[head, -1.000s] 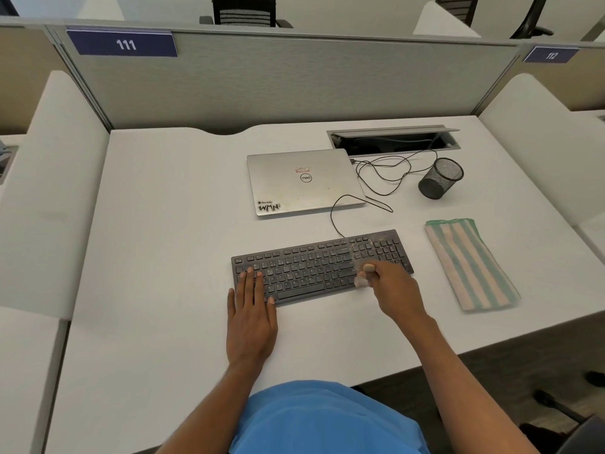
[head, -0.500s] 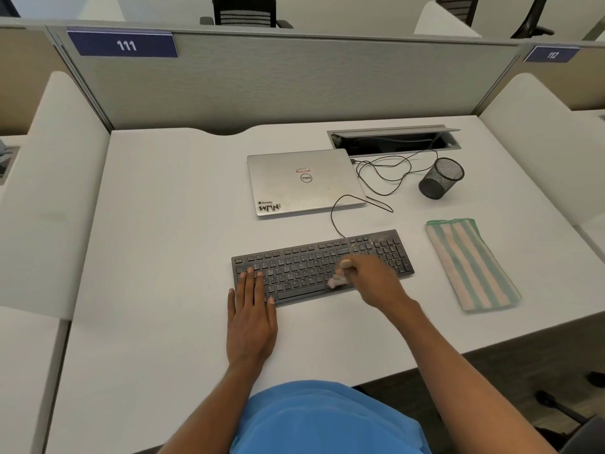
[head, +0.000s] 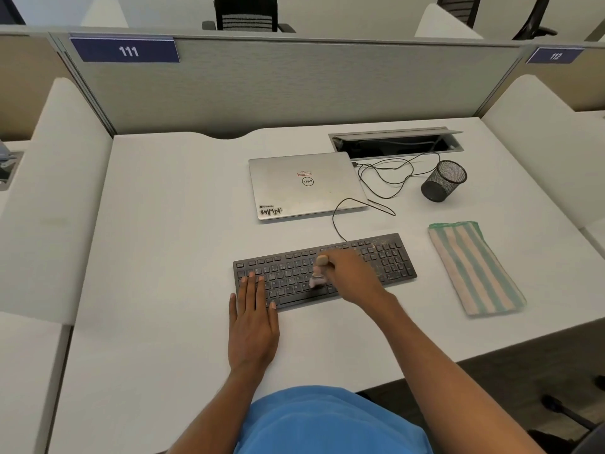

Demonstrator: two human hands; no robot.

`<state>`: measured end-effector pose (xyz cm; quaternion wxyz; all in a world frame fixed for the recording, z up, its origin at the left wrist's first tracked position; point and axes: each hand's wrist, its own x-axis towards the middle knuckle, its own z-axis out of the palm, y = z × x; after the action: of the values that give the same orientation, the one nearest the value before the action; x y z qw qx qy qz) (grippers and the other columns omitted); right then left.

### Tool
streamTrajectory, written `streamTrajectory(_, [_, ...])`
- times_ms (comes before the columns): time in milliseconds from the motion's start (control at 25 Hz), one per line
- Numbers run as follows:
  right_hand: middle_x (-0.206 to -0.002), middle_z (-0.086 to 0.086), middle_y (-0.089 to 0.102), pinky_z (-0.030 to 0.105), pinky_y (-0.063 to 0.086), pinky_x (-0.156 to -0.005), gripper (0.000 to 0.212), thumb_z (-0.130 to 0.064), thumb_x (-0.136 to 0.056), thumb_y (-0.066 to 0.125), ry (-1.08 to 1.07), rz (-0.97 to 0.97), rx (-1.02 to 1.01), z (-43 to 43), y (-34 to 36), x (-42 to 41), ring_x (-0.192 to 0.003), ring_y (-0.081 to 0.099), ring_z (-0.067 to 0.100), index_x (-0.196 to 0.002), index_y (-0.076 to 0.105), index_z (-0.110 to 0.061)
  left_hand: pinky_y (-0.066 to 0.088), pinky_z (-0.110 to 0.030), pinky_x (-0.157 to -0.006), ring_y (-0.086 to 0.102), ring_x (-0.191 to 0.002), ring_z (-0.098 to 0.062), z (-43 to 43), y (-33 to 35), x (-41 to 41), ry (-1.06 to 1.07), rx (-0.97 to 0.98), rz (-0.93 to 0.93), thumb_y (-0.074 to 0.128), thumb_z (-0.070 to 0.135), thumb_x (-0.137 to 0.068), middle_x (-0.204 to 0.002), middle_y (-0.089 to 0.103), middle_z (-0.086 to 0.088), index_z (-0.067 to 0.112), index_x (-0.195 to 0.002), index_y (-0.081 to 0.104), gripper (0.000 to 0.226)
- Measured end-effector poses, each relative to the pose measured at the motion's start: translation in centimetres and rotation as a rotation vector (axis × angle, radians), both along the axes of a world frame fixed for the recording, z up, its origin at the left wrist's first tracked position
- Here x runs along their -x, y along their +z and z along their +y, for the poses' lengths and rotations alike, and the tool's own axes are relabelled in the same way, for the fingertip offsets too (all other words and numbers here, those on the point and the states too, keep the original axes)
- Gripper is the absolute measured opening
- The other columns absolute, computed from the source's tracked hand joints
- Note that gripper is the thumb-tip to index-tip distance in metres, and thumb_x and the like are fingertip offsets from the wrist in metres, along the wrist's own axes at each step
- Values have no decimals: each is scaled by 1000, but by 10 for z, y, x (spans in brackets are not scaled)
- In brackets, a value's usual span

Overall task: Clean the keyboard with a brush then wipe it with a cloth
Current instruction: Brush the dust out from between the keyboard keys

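We could not make out the bristles of the brush [head: 319,273], a pale blur against the keys, and our right hand [head: 353,273] hid the middle of the keyboard [head: 288,276]. That hand was curled round the brush handle, with the brush head down on the central keys. Our left hand [head: 253,322] lay flat with its fingers straight and the tips on the keyboard's left end. The striped cloth [head: 474,267] lay on the desk [head: 163,257], well to the right of both hands.

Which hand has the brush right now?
The right hand: it grips the brush over the middle of the keyboard, while the left hand rests flat, fingers straight, on its left end.
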<state>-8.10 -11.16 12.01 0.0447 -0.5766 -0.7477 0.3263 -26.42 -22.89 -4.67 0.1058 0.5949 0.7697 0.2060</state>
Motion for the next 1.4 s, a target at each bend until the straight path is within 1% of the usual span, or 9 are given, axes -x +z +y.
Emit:
streamTrajectory(160, [-96, -14, 71, 11, 35, -55, 20, -21, -105, 50, -7, -80, 6, 7, -2, -2, -74, 62, -9, -96, 67, -24, 12, -47, -132, 5, -163, -15, 0, -1, 0, -4, 10, 11, 27, 35, -109, -177, 15, -1, 14, -167, 24, 62])
streamTrajectory(280, [-86, -14, 64, 7, 36, -46, 22, -17, -103, 49, -129, -110, -8, 18, -3, -22, -55, 56, -14, -98, 68, -25, 12, -47, -132, 5, -163, -15, 0, -1, 0, 2, 10, 13, 26, 35, -109, -177, 14, -1, 14, -167, 24, 61])
streamTrajectory(360, [-83, -12, 63, 5, 44, -52, 23, -13, -101, 50, -193, -76, -3, 23, -3, -21, -60, 60, -10, -105, 70, -24, 12, -47, -132, 5, -163, -15, 0, -1, 0, 3, 6, 11, 26, 35, -109, -177, 15, -1, 14, -167, 25, 62])
streamTrajectory(480, [-87, -8, 70, 3, 42, -50, 27, -5, -102, 52, -87, -5, 37, 25, 4, 9, -73, 70, 1, -86, 64, -22, 13, -48, -132, 4, -163, -15, 1, -1, 0, 1, 8, 13, 26, 35, -109, -177, 14, 0, 14, -167, 24, 62])
streamTrajectory(680, [-84, -10, 69, 0, 33, -43, 21, -14, -104, 53, 77, -44, 31, 24, -3, 34, -61, 60, -8, -87, 66, -15, 14, -48, -132, 5, -163, -15, 1, -2, 1, -6, 4, 13, 25, 35, -108, -176, 15, -1, 14, -167, 25, 62])
streamTrajectory(880, [-80, -14, 65, 1, 39, -45, 22, -13, -103, 53, -122, -124, -39, 35, 2, -11, -49, 57, -18, -87, 67, -18, 11, -46, -132, 6, -163, -15, 0, -1, 1, 0, 3, 10, 26, 36, -109, -177, 15, 0, 15, -167, 25, 62])
streamTrajectory(1000, [-84, -5, 75, 20, 57, -61, 28, -14, -100, 51, -183, -179, -100, 43, 0, -21, -58, 69, -3, -77, 64, -22, 12, -46, -132, 7, -163, -15, 1, -1, 0, 4, 2, 7, 27, 35, -108, -176, 16, -1, 14, -167, 26, 62])
streamTrajectory(1200, [-88, -6, 74, 26, 58, -71, 24, -19, -102, 54, -35, -33, -56, 38, 3, 26, -77, 74, 7, -81, 64, -25, 14, -47, -132, 8, -163, -15, 1, 0, 0, 4, -11, -14, 28, 35, -108, -176, 16, -1, 14, -166, 27, 62])
streamTrajectory(1400, [-83, -13, 69, 18, 46, -56, 24, -17, -101, 52, -14, -139, -39, 48, -3, 19, -68, 64, -3, -85, 69, -22, 14, -47, -132, 5, -163, -15, 1, -1, 1, -4, 0, 1, 26, 35, -109, -177, 15, -1, 14, -167, 25, 62])
